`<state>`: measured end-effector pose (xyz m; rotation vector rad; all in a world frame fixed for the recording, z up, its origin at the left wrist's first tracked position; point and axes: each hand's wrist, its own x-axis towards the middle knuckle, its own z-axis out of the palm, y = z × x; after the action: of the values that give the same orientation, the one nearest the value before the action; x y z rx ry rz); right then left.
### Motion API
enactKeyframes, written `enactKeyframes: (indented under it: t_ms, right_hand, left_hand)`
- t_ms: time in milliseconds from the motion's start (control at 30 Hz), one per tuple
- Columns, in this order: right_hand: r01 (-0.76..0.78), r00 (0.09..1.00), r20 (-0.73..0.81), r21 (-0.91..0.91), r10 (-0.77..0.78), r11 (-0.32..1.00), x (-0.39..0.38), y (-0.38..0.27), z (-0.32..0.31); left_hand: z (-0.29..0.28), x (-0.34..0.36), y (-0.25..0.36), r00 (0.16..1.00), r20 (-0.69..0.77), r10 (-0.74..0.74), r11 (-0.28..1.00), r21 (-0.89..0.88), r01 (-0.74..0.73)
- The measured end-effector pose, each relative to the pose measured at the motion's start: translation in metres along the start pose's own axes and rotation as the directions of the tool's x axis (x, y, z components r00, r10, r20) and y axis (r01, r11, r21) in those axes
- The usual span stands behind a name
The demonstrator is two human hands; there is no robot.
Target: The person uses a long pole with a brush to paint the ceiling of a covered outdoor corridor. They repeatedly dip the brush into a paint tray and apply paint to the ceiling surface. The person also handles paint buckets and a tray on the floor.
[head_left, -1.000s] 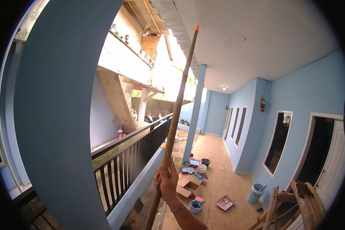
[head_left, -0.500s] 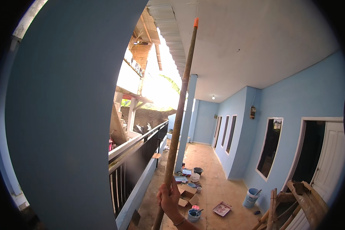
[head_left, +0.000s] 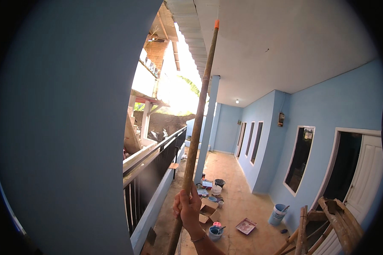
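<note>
My right hand [head_left: 189, 207] is wrapped round the lower part of a long brown wooden pole [head_left: 198, 123], with a bracelet at its wrist. The pole rises, leaning slightly right, towards the white ceiling [head_left: 285, 38]. At its upper end sits an orange sleeve [head_left: 217, 24], from which a thin rod runs up past the top of the picture. Whatever that rod carries is out of sight. My left hand does not show.
A broad blue wall or pillar [head_left: 72, 127] fills the left, beside a dark railing [head_left: 153, 165]. On the tiled floor are a paint tray [head_left: 246, 225], a small bucket [head_left: 215, 233], a blue bucket [head_left: 277, 214] and a cardboard box [head_left: 208, 210]. A rough wooden frame [head_left: 340, 225] stands lower right.
The view has tilted down a little, so the corridor and floor things sit higher. My right hand also appears slightly higher, still round the pole. The rod's far end has left the picture.
</note>
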<state>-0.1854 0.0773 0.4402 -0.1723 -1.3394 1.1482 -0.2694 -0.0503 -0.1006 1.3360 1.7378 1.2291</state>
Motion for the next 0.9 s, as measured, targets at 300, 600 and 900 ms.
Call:
enactKeyframes:
  t_ms: [300, 600, 900]
  right_hand:
    - [-0.076, 0.997, -0.008, -0.426, 0.081, 0.901, 0.003, 0.014, -0.036]
    - [-0.243, 0.963, 0.154, 0.139, 0.221, 0.96, 0.011, 0.002, -0.032]
    - [-0.125, 0.99, 0.07, 0.038, 0.122, 0.991, 0.014, -0.039, 0.029]
  left_hand:
    - [0.012, -0.062, 0.098, 0.931, -0.135, 0.339, 0.835, -0.412, -0.364]
    - [-0.032, -0.076, 0.169, 0.912, 0.399, -0.098, 0.909, -0.338, 0.245]
    - [-0.1, -0.136, 0.269, 0.997, 0.069, 0.019, 0.908, -0.42, 0.012]
